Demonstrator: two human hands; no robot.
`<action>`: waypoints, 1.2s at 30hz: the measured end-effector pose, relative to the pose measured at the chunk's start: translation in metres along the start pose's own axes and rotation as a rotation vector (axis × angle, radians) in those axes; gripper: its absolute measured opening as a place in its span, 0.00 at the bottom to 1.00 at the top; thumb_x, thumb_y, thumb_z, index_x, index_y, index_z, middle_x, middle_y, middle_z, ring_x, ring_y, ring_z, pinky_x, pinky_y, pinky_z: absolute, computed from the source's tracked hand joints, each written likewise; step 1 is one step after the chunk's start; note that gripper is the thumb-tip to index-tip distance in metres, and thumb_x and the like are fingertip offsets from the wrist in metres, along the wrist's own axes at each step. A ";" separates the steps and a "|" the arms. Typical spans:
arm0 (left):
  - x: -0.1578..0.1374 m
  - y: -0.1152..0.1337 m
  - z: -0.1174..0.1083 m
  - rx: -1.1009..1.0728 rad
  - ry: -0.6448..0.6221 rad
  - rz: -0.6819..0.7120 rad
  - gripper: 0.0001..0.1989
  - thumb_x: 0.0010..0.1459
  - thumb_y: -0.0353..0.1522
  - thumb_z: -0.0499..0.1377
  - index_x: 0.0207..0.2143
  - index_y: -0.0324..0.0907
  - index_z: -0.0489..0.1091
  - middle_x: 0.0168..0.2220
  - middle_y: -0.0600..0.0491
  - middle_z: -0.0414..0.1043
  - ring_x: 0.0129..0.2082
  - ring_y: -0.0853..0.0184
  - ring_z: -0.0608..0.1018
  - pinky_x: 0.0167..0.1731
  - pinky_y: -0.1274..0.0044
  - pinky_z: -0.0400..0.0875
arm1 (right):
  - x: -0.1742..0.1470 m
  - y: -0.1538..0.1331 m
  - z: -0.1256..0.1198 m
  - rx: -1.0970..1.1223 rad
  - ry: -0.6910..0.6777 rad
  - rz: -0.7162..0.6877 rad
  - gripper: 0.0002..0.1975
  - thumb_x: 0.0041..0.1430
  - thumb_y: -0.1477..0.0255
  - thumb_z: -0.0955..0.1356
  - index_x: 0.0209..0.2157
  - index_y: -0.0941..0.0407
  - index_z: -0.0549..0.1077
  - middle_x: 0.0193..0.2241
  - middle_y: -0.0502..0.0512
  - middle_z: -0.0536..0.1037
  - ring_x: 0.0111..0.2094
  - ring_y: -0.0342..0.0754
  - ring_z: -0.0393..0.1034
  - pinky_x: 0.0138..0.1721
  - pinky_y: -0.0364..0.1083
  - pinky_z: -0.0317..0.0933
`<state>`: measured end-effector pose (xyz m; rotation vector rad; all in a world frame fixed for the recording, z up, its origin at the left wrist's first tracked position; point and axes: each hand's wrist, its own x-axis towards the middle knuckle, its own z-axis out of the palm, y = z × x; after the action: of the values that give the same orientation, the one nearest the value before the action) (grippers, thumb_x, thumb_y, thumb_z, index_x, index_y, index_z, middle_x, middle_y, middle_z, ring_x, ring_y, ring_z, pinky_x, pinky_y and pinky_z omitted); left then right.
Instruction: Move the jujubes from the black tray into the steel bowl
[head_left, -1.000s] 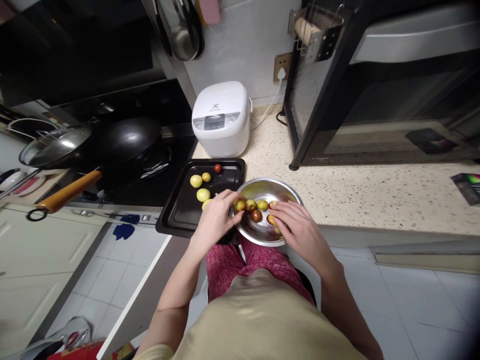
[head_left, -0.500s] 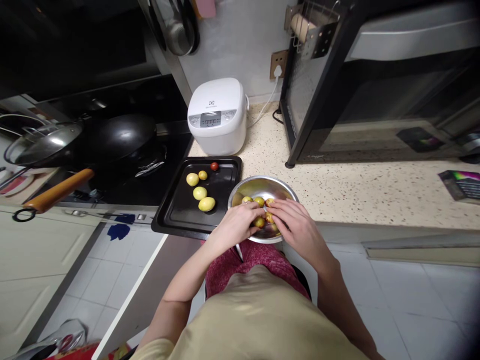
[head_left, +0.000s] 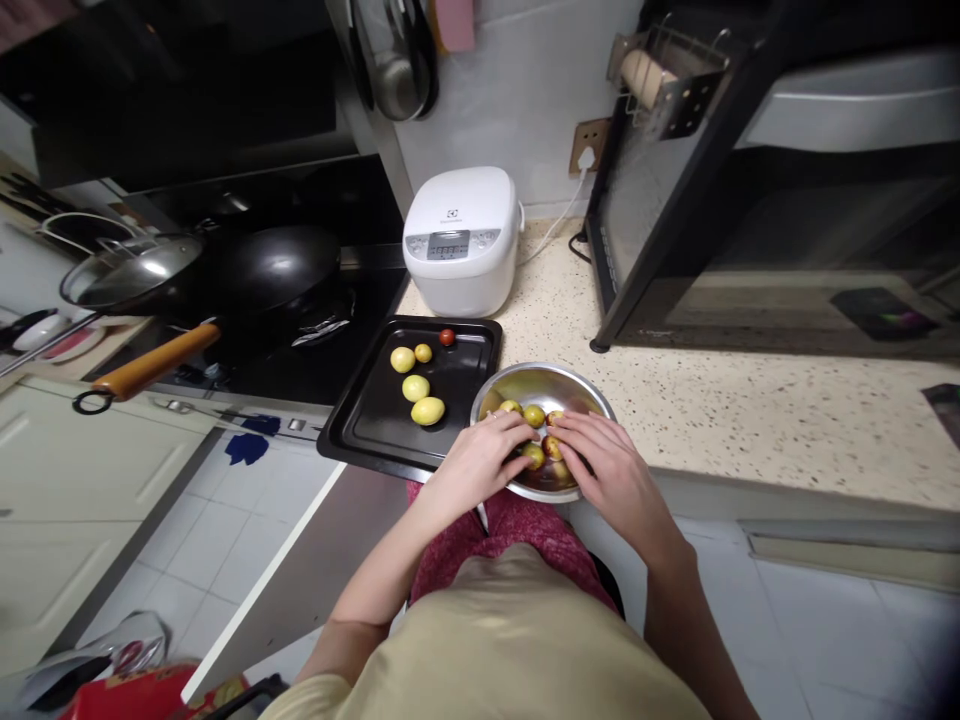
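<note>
A steel bowl [head_left: 495, 388] rests at the counter's front edge, with both my hands reaching into it. Inside are several small round fruits, yellow-green or mottled with brown-red. My left hand [head_left: 484, 455] curls its fingers and thumb around a yellow-green fruit [head_left: 534, 457]. My right hand [head_left: 611, 465] has its fingertips closed on a brown-mottled fruit [head_left: 553, 448] close beside it. Another yellow-green fruit [head_left: 534, 415] lies behind them. Left of the bowl is a black baking tray [head_left: 375, 415] with several pale yellow oval pieces [head_left: 427, 411] and a small red fruit [head_left: 447, 337].
Behind the tray stands a white rice cooker [head_left: 461, 240]. To the left, a black wok [head_left: 277, 265] with a wooden handle [head_left: 157, 362] projecting forward sits on the stove. A black-framed oven [head_left: 750, 230] takes up the right back. A drawer or door panel [head_left: 292, 560] stands open below.
The view has swung slightly, so everything sits further right and a little lower. My hands remain in the bowl at the fruits, the fingers shifted only slightly. The tray's contents look the same.
</note>
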<state>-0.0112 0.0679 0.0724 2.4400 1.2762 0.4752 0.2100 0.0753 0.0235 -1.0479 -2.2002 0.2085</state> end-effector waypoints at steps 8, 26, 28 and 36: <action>-0.027 -0.018 0.007 -0.091 0.205 0.168 0.12 0.71 0.39 0.59 0.48 0.42 0.74 0.51 0.47 0.78 0.57 0.61 0.76 0.59 0.68 0.70 | 0.046 0.012 -0.006 0.127 -0.165 -0.162 0.16 0.72 0.72 0.62 0.54 0.52 0.78 0.53 0.58 0.82 0.57 0.54 0.75 0.59 0.60 0.70; -0.048 -0.008 -0.023 0.216 0.402 0.286 0.11 0.74 0.31 0.53 0.44 0.41 0.75 0.44 0.50 0.81 0.48 0.66 0.81 0.53 0.72 0.74 | 0.251 0.025 0.115 -0.163 -0.590 -0.464 0.24 0.66 0.83 0.61 0.61 0.59 0.72 0.64 0.66 0.71 0.61 0.55 0.70 0.60 0.55 0.66; -0.050 -0.005 -0.026 0.247 0.399 0.284 0.11 0.74 0.30 0.52 0.44 0.41 0.74 0.44 0.50 0.81 0.48 0.67 0.81 0.53 0.72 0.74 | 0.257 0.024 0.121 -0.190 -0.610 -0.484 0.24 0.64 0.84 0.62 0.59 0.59 0.73 0.60 0.66 0.75 0.56 0.54 0.73 0.57 0.53 0.67; -0.050 0.005 -0.025 0.302 0.397 0.361 0.10 0.74 0.29 0.52 0.44 0.41 0.74 0.41 0.52 0.81 0.47 0.69 0.81 0.52 0.74 0.73 | 0.254 0.019 0.117 -0.229 -0.644 -0.474 0.13 0.65 0.80 0.66 0.48 0.60 0.77 0.45 0.62 0.79 0.40 0.49 0.75 0.40 0.44 0.65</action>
<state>-0.0460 0.0275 0.0898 2.9583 1.1083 0.9658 0.0342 0.2916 0.0570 -0.5788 -3.0438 0.0835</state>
